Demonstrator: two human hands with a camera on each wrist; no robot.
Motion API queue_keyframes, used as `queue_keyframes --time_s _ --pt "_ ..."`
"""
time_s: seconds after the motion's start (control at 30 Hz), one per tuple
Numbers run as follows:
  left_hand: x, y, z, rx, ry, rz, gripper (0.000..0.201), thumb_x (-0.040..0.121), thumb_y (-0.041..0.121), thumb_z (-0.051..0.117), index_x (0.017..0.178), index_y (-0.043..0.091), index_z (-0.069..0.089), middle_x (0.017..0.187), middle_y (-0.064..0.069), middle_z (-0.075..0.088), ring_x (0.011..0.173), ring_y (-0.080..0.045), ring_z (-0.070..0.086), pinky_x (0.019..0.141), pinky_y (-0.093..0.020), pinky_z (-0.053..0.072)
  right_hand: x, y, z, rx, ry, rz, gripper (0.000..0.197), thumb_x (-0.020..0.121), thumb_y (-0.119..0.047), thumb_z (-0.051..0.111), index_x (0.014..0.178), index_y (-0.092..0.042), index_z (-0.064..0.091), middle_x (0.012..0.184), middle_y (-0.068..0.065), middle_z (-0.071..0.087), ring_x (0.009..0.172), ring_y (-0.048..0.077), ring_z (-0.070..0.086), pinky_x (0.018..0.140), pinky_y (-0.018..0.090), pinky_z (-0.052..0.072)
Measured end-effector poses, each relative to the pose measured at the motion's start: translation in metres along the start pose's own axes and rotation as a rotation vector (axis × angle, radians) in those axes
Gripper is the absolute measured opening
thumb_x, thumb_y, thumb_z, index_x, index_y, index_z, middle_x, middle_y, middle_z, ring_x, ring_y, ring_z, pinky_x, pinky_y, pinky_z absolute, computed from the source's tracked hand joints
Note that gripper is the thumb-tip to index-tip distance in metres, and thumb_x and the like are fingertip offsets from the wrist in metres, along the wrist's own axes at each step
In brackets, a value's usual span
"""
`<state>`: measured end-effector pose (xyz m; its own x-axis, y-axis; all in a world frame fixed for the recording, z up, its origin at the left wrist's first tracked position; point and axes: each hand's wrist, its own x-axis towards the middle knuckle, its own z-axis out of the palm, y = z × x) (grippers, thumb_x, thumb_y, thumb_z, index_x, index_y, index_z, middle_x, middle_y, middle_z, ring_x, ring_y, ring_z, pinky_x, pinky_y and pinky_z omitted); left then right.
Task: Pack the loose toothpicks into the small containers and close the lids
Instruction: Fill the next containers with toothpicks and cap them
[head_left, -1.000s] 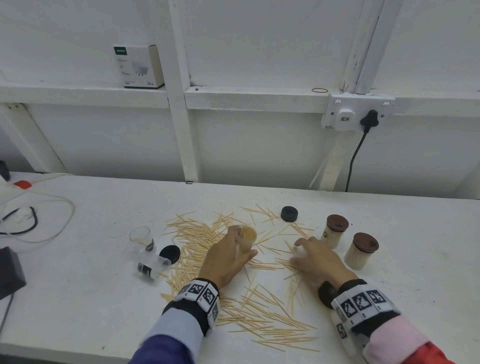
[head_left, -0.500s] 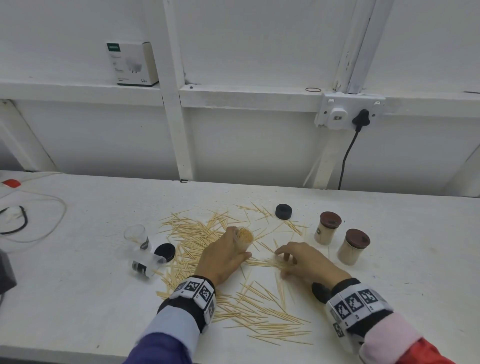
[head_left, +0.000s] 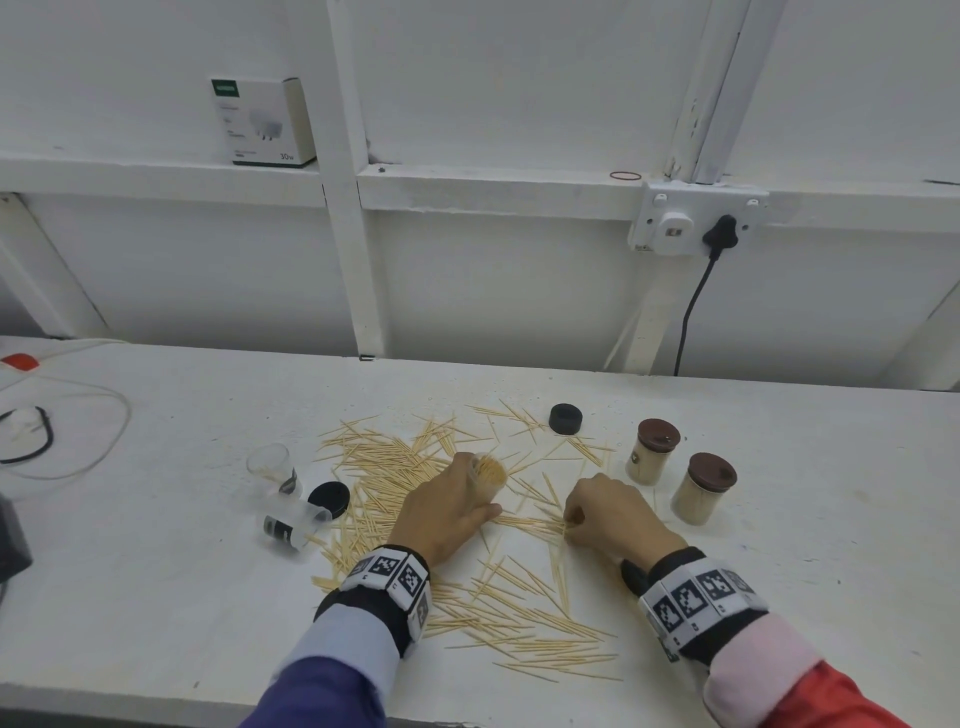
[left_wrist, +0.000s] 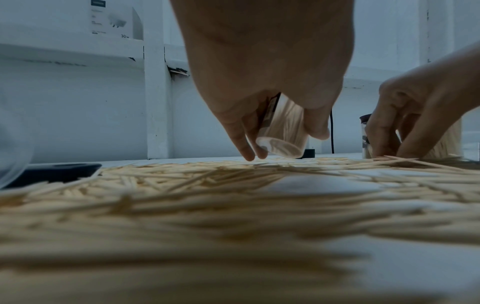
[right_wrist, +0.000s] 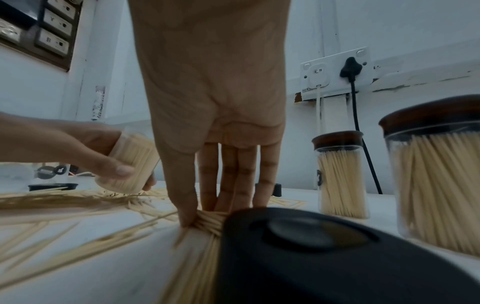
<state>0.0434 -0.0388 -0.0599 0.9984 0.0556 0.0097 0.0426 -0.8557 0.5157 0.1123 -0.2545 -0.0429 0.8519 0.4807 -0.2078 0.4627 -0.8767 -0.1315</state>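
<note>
My left hand grips a small clear container packed with toothpicks and holds it tilted, with no lid on, just above the table. In the left wrist view, the container's base hangs off the surface. My right hand pinches a bunch of toothpicks against the table, just right of the left hand. Loose toothpicks lie scattered around and in front of both hands. Two full containers with brown lids stand to the right.
Two empty clear containers sit at the left, one upright and one lying down, by a black lid. Another black lid lies at the back, a third under my right wrist. Cables lie far left.
My right hand moved left, away from the brown-lidded containers, and drew loose toothpicks into a bunch under its fingers. The left hand kept hold of the tilted container.
</note>
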Motion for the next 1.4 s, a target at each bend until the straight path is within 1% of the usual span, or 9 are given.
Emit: queue_keyframes --time_s 0.43,0.57,0.73,0.8,0.9,0.97,1.1,1.23,1.4 --pt "0.000 -0.003 0.001 0.006 -0.004 0.019 0.065 0.087 0.056 0.060 0.135 0.023 0.033 0.103 0.005 0.059 0.087 -0.021 0.062 0.078 -0.037 0.051 0.007 -0.012 0.007 -0.262 0.073 -0.060 0.012 0.088 -0.014 0.047 0.077 -0.015 0.048 0.072 -0.001 0.042 0.068 0.022 0.045 0.051 0.025 0.025" --pt "-0.001 -0.001 0.000 0.008 -0.002 0.047 0.060 0.088 0.051 0.060 0.133 0.022 0.034 0.102 0.006 0.057 0.086 -0.019 0.060 0.075 -0.034 0.049 0.010 -0.008 0.011 -0.246 0.137 -0.065 0.016 0.092 -0.017 0.043 0.076 -0.017 0.048 0.077 -0.001 0.048 0.066 0.020 0.044 0.052 0.025 0.025" --pt "0.000 -0.002 0.000 -0.079 0.045 0.098 0.049 0.089 0.035 0.064 0.130 0.020 0.041 0.118 0.008 0.052 0.100 -0.013 0.054 0.083 -0.034 0.048 0.009 -0.005 0.011 -0.166 0.268 -0.076 0.021 0.094 -0.019 0.038 0.080 -0.018 0.053 0.074 0.001 0.056 0.064 0.020 0.047 0.048 0.027 0.019" --pt "0.000 -0.004 0.001 -0.035 0.053 0.137 0.044 0.090 0.029 0.062 0.129 0.018 0.043 0.120 0.007 0.048 0.102 -0.013 0.051 0.079 -0.028 0.045 0.009 -0.003 0.011 -0.114 0.359 -0.117 0.021 0.096 -0.021 0.046 0.075 -0.018 0.052 0.068 -0.001 0.057 0.058 0.020 0.050 0.046 0.026 0.018" --pt "0.001 -0.007 0.002 0.001 0.056 0.165 0.042 0.090 0.023 0.060 0.128 0.018 0.043 0.119 0.006 0.046 0.099 -0.012 0.048 0.073 -0.026 0.043 0.011 0.000 0.017 -0.030 0.527 -0.239 0.021 0.091 -0.022 0.062 0.071 -0.016 0.058 0.060 -0.005 0.057 0.050 0.018 0.054 0.041 0.024 0.029" --pt "0.001 -0.007 0.003 -0.012 0.043 0.168 0.045 0.088 0.022 0.058 0.130 0.018 0.043 0.119 0.006 0.046 0.101 -0.012 0.048 0.077 -0.027 0.044 0.012 -0.001 0.019 0.023 0.589 -0.301 0.023 0.093 -0.028 0.051 0.076 -0.017 0.062 0.064 -0.006 0.059 0.052 0.018 0.056 0.041 0.027 0.039" --pt "0.001 -0.006 0.003 -0.050 -0.027 0.183 0.058 0.087 0.025 0.059 0.140 0.018 0.037 0.130 0.006 0.045 0.118 -0.012 0.044 0.094 -0.032 0.043 0.013 -0.007 0.016 0.020 0.639 -0.384 0.030 0.093 -0.031 0.042 0.079 -0.019 0.066 0.065 -0.007 0.058 0.051 0.018 0.053 0.044 0.027 0.041" --pt "-0.001 -0.005 0.004 -0.106 -0.073 0.205 0.057 0.085 0.027 0.059 0.138 0.020 0.038 0.126 0.005 0.048 0.114 -0.013 0.046 0.094 -0.033 0.043 0.015 -0.008 0.019 -0.014 0.641 -0.448 0.007 0.087 -0.021 0.067 0.081 -0.018 0.065 0.069 -0.005 0.058 0.054 0.019 0.054 0.046 0.028 0.043" --pt "-0.003 -0.002 0.003 -0.107 -0.135 0.219 0.061 0.085 0.032 0.058 0.141 0.023 0.036 0.130 0.006 0.048 0.115 -0.011 0.048 0.096 -0.033 0.043 0.017 -0.010 0.022 -0.042 0.613 -0.465 0.013 0.078 -0.018 0.079 0.085 -0.018 0.068 0.073 -0.005 0.056 0.056 0.017 0.054 0.044 0.029 0.044"
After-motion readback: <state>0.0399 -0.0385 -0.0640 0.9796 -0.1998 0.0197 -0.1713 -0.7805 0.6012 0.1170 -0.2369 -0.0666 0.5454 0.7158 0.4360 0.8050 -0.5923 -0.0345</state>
